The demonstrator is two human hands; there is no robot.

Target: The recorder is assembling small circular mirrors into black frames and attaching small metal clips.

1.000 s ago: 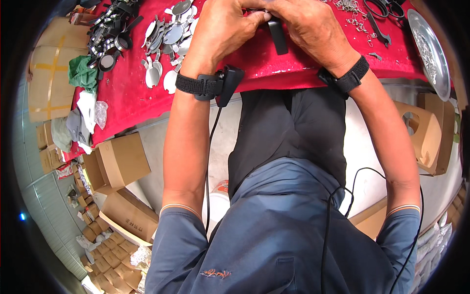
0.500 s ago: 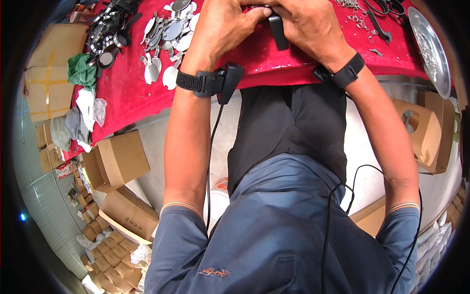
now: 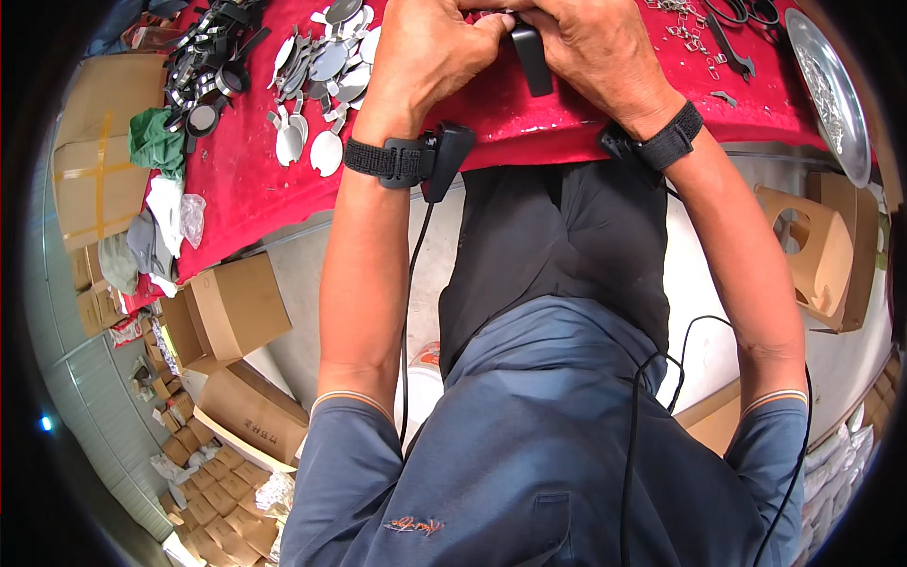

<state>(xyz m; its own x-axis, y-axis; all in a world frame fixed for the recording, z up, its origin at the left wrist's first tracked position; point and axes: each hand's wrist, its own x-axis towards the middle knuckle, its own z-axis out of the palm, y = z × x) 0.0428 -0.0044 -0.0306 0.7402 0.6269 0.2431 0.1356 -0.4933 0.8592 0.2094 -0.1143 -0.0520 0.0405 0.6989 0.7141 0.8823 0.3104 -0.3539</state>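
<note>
**Both hands closed on a black handled part at the table's near edge**

Your left hand [image 3: 430, 52] and right hand [image 3: 605, 47] meet at the top of the view, above the red-covered table [image 3: 246, 180]. Both are curled shut, fingers bunched together, around a small black handled part [image 3: 531, 57]. Its black stem hangs down between your two palms; the upper end is hidden inside your fingers and cut off by the picture edge, so what it is joined to cannot be told.

The part sits over the near edge of the table, directly in front of your body — between the hands, touching both.

Each wrist carries a black strap: the left wrist strap [image 3: 392, 159] holds a small black unit with a cable running down along your forearm, and the right wrist strap [image 3: 669, 140] sits just below the right hand.

Around the work area:

- To your left on the red cloth lies a cluster of flat silver oval pieces [image 3: 321, 76], with a heap of black-framed pieces [image 3: 203, 66] further left.
- A green cloth [image 3: 156, 142] lies at the table's left end.
- To your right, a round metal tray [image 3: 831, 94] rests near the table edge, with small metal clips [image 3: 680, 14] and a dark tool [image 3: 732, 52] between it and your right hand.
- Cardboard boxes [image 3: 236, 307] stand on the floor below the table on your left.
</note>
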